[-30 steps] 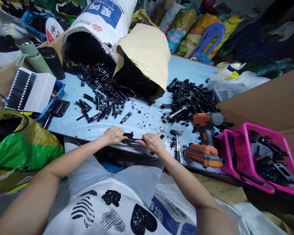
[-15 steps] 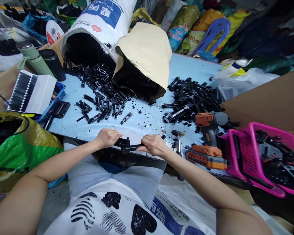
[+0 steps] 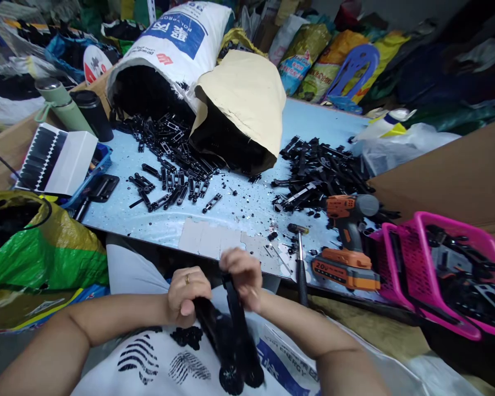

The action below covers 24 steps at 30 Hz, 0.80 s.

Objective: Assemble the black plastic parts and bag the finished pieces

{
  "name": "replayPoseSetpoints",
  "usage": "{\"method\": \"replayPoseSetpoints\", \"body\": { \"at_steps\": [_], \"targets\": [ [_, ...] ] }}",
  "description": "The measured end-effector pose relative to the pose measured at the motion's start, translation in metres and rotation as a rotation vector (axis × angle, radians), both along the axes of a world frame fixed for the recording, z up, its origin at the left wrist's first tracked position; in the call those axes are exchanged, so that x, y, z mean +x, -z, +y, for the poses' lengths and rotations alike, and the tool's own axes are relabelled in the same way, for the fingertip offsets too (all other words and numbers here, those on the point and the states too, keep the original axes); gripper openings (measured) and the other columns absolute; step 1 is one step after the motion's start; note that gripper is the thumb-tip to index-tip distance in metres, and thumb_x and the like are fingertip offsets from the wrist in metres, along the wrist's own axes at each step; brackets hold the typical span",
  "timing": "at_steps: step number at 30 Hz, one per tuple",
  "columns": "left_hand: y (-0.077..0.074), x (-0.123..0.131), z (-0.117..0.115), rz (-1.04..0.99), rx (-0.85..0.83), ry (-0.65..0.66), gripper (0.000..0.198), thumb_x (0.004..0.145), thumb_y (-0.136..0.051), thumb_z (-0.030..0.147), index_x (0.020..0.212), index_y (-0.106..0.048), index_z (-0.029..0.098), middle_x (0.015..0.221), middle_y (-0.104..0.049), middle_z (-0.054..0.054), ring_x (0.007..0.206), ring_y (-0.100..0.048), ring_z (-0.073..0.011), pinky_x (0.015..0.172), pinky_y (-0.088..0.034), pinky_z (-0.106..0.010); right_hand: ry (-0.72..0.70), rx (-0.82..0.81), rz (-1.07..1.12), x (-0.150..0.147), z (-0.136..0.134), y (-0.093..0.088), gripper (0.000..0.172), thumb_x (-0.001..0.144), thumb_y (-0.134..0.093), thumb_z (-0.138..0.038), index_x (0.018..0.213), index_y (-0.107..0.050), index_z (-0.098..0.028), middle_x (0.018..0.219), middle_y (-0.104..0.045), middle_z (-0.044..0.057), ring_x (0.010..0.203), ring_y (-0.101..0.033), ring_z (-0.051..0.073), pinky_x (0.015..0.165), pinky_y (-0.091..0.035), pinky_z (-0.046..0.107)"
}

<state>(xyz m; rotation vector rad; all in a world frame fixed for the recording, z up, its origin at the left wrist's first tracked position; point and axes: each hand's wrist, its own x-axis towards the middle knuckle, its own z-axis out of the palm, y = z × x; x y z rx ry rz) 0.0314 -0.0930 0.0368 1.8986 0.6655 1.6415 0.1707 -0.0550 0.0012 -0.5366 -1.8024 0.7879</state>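
A black folding part with two long arms [image 3: 226, 344] hangs in front of my shirt, its rounded ends pointing down. My left hand [image 3: 188, 294], with a ring on one finger, is closed round the upper end of one arm. The other arm's upper end is gripped by my right hand [image 3: 245, 278], whose fingers are blurred by motion. Just beyond my hands, light cardboard pieces [image 3: 208, 239] lie along the table's front edge. A hammer [image 3: 300, 264] rests to the right of my right hand, its handle overhanging the edge.
An orange cordless drill [image 3: 346, 245] stands beside pink baskets [image 3: 421, 275] of black parts. Heaps of black parts [image 3: 177, 159] spill from a white sack [image 3: 165, 55] and lie at right. A paper sack [image 3: 243, 104] lies between. Bottles [image 3: 93, 115] and a blue tray [image 3: 103, 159] stand left.
Both hands have moved from the table edge toward my body with the black part. Its arms now point downward, and the cardboard at the edge shows more fully.
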Motion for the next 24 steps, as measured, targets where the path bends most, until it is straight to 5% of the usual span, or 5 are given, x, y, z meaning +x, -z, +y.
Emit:
{"method": "replayPoseSetpoints", "body": {
  "at_steps": [3,8,12,19,24],
  "targets": [
    [0.024,0.006,0.008,0.194,0.157,-0.121,0.07,0.092,-0.007,0.06,0.106,-0.06,0.017,0.084,-0.064,-0.01,0.085,-0.061,-0.0199,0.071,-0.051,-0.033,0.351,-0.155,-0.078,-0.025,0.015,0.03,0.057,0.087,-0.014,-0.063,0.111,-0.046,-0.023,0.11,-0.048,0.016,0.101,-0.049,0.03,0.081,-0.043,0.05],
    [0.068,0.008,0.046,0.783,0.135,-0.276,0.081,0.084,-0.011,0.071,0.119,-0.058,0.015,0.101,-0.062,-0.016,0.096,-0.06,-0.0254,0.083,-0.048,-0.038,0.231,-0.043,-0.341,-0.005,0.105,0.037,0.046,0.088,-0.03,-0.056,0.113,-0.049,-0.023,0.121,-0.049,0.012,0.116,-0.044,0.029,0.094,-0.037,0.047],
    [0.09,0.006,0.097,1.202,-0.063,-0.265,0.065,0.086,-0.038,0.063,0.127,-0.052,0.015,0.104,-0.06,-0.019,0.085,-0.06,-0.0265,0.071,-0.046,-0.034,0.381,-0.126,-0.677,0.027,0.209,0.032,0.039,0.095,-0.029,-0.041,0.111,-0.056,-0.018,0.11,-0.057,0.011,0.106,-0.049,0.023,0.094,-0.038,0.038],
    [0.082,-0.001,0.195,1.258,-0.109,-0.355,0.061,0.087,-0.044,0.056,0.123,-0.052,0.007,0.108,-0.058,-0.021,0.104,-0.052,-0.032,0.08,-0.042,-0.037,0.532,-0.166,-1.201,0.01,0.319,0.041,0.042,0.093,-0.035,-0.021,0.133,-0.048,-0.017,0.124,-0.049,0.015,0.113,-0.044,0.025,0.091,-0.037,0.034],
    [0.064,-0.038,0.207,1.086,-0.246,-0.656,0.04,0.092,-0.043,0.036,0.122,-0.05,0.011,0.113,-0.057,-0.016,0.107,-0.049,-0.0283,0.088,-0.039,-0.038,0.576,-0.195,-1.258,-0.004,0.348,0.041,0.035,0.09,-0.044,-0.025,0.122,-0.055,-0.012,0.126,-0.048,0.019,0.112,-0.044,0.029,0.089,-0.038,0.039]
  ]
}}
